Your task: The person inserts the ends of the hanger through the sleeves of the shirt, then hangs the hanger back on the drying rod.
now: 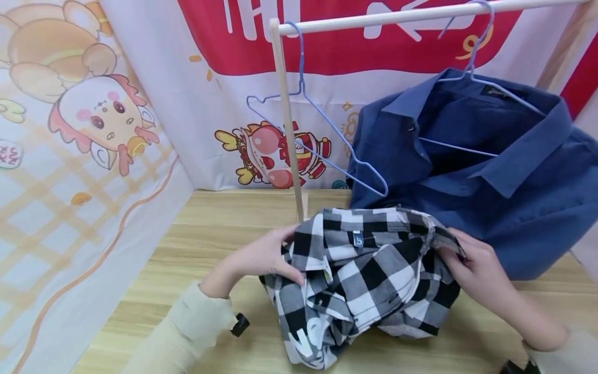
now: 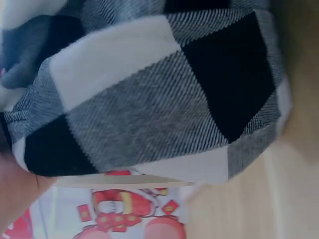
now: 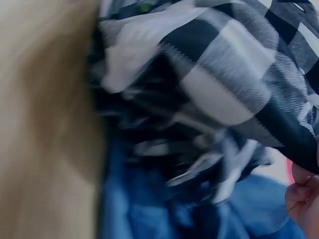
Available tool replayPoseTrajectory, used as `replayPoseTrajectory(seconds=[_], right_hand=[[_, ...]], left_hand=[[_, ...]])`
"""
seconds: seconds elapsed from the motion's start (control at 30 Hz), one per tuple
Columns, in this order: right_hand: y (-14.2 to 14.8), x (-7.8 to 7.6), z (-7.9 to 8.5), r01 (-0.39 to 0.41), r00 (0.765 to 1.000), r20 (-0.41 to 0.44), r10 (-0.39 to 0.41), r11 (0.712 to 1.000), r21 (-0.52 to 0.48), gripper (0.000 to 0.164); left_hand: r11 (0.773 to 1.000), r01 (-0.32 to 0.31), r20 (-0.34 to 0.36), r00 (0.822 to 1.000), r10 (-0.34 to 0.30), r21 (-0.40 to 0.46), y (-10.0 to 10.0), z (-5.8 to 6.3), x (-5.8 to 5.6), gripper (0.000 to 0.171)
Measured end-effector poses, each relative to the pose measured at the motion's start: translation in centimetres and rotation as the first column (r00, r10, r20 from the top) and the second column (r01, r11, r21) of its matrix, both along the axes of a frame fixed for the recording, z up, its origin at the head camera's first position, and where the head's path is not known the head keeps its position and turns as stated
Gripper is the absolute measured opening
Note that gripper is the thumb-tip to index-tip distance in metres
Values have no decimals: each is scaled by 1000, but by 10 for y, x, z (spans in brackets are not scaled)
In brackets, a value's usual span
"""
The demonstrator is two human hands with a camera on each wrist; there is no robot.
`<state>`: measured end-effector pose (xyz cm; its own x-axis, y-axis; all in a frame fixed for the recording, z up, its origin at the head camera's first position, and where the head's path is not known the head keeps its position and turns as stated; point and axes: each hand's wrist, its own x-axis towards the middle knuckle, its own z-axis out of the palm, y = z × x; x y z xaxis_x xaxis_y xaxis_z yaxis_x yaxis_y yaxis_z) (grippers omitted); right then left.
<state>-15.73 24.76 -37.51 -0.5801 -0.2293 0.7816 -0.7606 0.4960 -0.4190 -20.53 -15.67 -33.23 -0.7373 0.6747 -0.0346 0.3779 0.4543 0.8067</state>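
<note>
Wood-grain tabletop (image 1: 215,234) in a corner seen over the person's shoulders, walled by a check-printed cartoon cloth (image 1: 32,223) on the left and, behind, a white backdrop (image 1: 233,98) bearing a red panel (image 1: 336,57) with white lettering. A pale wooden rack (image 1: 411,17) stands at the rear.

A black, white and grey plaid shirt (image 1: 369,270) is held at the table's near side, in front of the rack. Its collar (image 1: 369,221) points away from the person, towards the rack; the body falls bunched towards the person. The collar line runs left to right between the hands; the bunching leaves the full garment's long axis unclear. A small label (image 1: 358,239) inside the neck faces the person.

Count: one plaid shirt; one blue collared shirt (image 1: 448,200), behind and to the right; two light-blue hangers, one bare hanger (image 1: 329,124) at the rack's left end and one loaded hanger (image 1: 470,70) inside the blue shirt; two hands. The left hand (image 1: 266,254) grips the plaid shirt's left side, thumb over the front; the right hand (image 1: 483,259) pinches its upper right edge.
</note>
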Motion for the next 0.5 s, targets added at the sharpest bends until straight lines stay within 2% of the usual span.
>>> replayPoseTrajectory(seconds=[0.07, 0.13, 0.2, 0.27, 0.3, 0.33, 0.4, 0.47, 0.5], right_hand=[[1, -1, -8, 38, 998, 42, -38, 999, 11, 19], [2, -1, -13, 60, 994, 88, -60, 998, 6, 27], [3, 1, -15, 53, 985, 166, -52, 999, -3, 29], [4, 3, -16, 23, 955, 296, -23, 1000, 3, 27], [5, 4, -16, -6, 925, 379, 4, 1000, 6, 29], [6, 4, -16, -40, 881, 472, 31, 999, 11, 33], [7, 6, -14, -101, 767, 639, 60, 995, 28, 48], [5, 7, -14, -140, 665, 745, 50, 988, 58, 69], [2, 8, -14, -145, 635, 772, 28, 986, 83, 80]], left_hand=[[995, 28, -31, 999, -31, -95, 2, -9, 2, 104], [988, 47, -63, 996, -57, -146, 4, -14, 5, 98], [986, 42, -91, 994, -58, -161, 6, -18, 7, 87], [989, 7, -112, 993, -24, -148, 6, -21, 8, 78], [990, -21, -125, 992, 3, -141, 6, -23, 8, 75], [990, -49, -134, 990, 32, -131, 6, -24, 8, 72], [988, -113, -144, 985, 97, -103, 5, -25, 9, 68], [983, -170, -153, 976, 158, -67, 5, -26, 10, 65], [981, -187, -162, 971, 178, -44, 5, -26, 10, 63]])
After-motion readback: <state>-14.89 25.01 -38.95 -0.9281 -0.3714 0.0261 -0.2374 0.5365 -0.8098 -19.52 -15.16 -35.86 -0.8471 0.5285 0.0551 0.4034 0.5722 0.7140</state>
